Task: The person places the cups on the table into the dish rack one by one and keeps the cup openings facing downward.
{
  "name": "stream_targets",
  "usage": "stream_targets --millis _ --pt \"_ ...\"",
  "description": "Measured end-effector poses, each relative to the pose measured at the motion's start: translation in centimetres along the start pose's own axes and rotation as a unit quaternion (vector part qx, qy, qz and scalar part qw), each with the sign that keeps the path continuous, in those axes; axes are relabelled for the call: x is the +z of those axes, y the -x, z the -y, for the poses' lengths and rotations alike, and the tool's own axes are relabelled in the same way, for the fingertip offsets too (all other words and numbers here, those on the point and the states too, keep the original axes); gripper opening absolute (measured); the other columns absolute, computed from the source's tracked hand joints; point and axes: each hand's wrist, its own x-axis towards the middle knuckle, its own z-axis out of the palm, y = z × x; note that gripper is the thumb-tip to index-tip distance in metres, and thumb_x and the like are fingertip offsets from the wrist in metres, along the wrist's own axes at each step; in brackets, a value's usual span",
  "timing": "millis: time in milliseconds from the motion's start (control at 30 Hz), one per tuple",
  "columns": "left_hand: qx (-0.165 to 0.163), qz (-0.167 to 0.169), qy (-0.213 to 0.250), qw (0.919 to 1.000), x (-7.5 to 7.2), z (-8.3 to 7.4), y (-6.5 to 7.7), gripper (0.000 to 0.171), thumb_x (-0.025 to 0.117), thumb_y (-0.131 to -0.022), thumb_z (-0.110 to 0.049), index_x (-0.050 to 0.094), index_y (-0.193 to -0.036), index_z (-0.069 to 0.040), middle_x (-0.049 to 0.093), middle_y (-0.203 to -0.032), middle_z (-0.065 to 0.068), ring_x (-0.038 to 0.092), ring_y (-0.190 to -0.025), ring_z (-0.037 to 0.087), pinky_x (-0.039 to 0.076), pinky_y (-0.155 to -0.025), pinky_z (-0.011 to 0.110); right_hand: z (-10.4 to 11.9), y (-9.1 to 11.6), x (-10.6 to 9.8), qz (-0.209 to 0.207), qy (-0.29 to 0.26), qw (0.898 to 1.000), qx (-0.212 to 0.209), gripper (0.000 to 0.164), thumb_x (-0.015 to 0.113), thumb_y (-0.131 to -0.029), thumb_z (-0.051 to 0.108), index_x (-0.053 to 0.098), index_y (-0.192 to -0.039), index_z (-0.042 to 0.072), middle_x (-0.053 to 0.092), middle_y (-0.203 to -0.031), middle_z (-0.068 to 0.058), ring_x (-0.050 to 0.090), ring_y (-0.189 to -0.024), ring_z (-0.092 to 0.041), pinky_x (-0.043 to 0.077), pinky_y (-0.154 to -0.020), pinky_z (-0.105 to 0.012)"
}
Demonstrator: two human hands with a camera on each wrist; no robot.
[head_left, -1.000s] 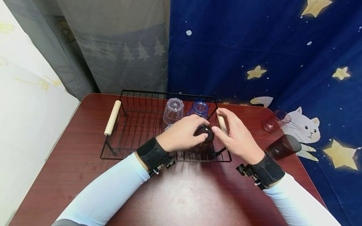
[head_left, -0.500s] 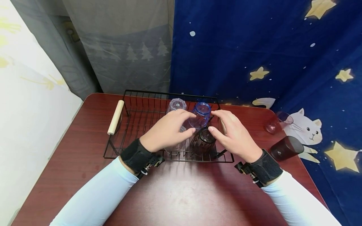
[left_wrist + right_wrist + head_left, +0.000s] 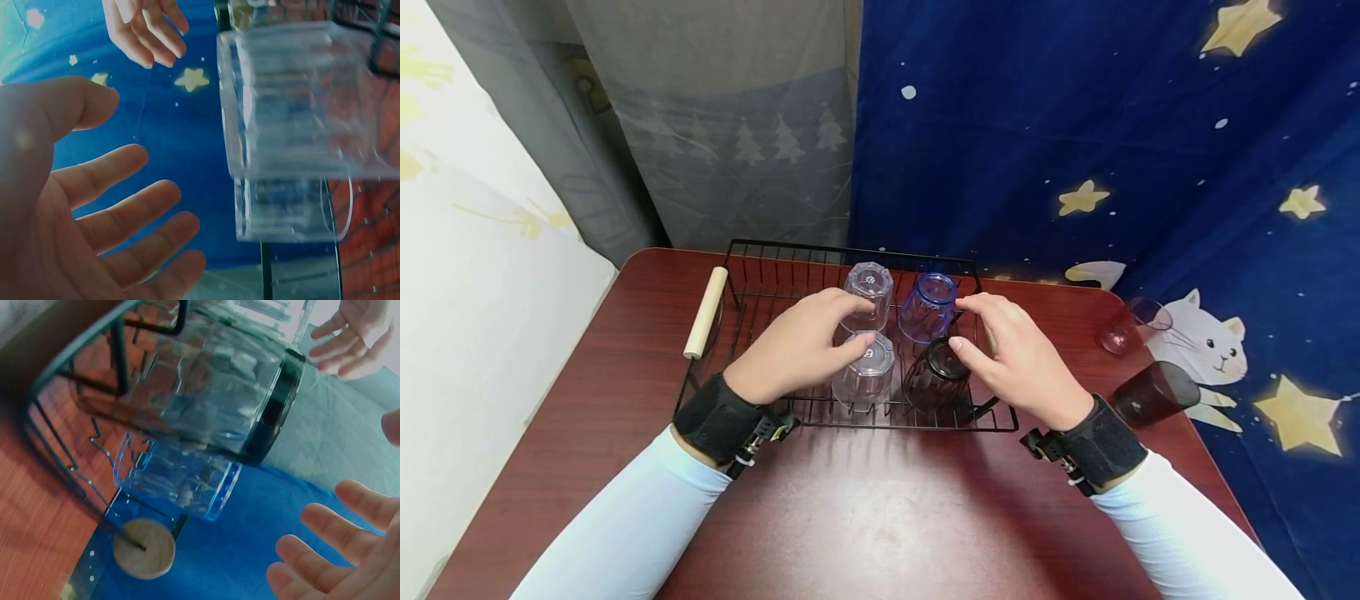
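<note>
Four-sided and black, a wire dish rack holds several upside-down drinking glasses. Two are clear: a front clear glass and a rear clear glass. To their right stand a blue glass at the back and a dark glass in front. My left hand hovers over the rack, left of the clear glasses, its fingers spread in the left wrist view. Beside the dark and blue glasses is my right hand, fingers apart. In the right wrist view, a gap separates it from the dark glass.
A pinkish glass and a dark tumbler lie tilted near the table's right edge. The rack has a wooden handle at its left end. Behind the red-brown table hangs a blue curtain.
My left hand has drawn back leftward from the dark glass, past the blue glass, to the clear glasses, uncovering them. My right hand has barely moved.
</note>
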Motion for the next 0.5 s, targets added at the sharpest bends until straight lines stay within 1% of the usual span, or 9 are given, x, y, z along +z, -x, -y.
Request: stream_targets --millis 200,367,500 --pt "-0.020 0.006 -0.013 0.9997 -0.6 1.1 0.9 0.045 0.060 -0.098 -0.039 0.061 -0.135 -0.013 0.060 -0.136 0.005 0.055 -0.128 0.021 0.046 -0.104 0.044 -0.8 0.3 -0.5 -0.008 0.014 1.000 0.011 0.049 0.064 -0.098 0.032 0.054 -0.138 0.005 0.055 -0.139 -0.016 0.048 -0.131 -0.035 0.036 -0.109 -0.055" --pt "-0.029 0.002 -0.024 0.9993 -1.1 1.5 1.3 0.045 0.060 -0.099 -0.040 0.061 -0.135 -0.013 0.059 -0.137 0.006 0.054 -0.130 0.023 0.045 -0.105 0.046 -2.0 1.0 -0.8 -0.024 0.031 0.999 0.013 0.048 0.064 -0.097 0.032 0.056 -0.136 0.004 0.059 -0.135 -0.015 0.051 -0.127 -0.034 0.038 -0.106 -0.053" --pt "-0.036 0.001 -0.021 0.9991 -1.4 1.6 1.7 0.045 0.059 -0.099 -0.039 0.060 -0.136 -0.014 0.058 -0.138 0.007 0.053 -0.131 0.023 0.044 -0.106 0.047 -3.2 1.5 -1.3 -0.027 0.052 0.998 0.032 0.046 0.064 -0.097 0.033 0.058 -0.133 0.004 0.060 -0.132 -0.016 0.051 -0.127 -0.035 0.037 -0.106 -0.053"
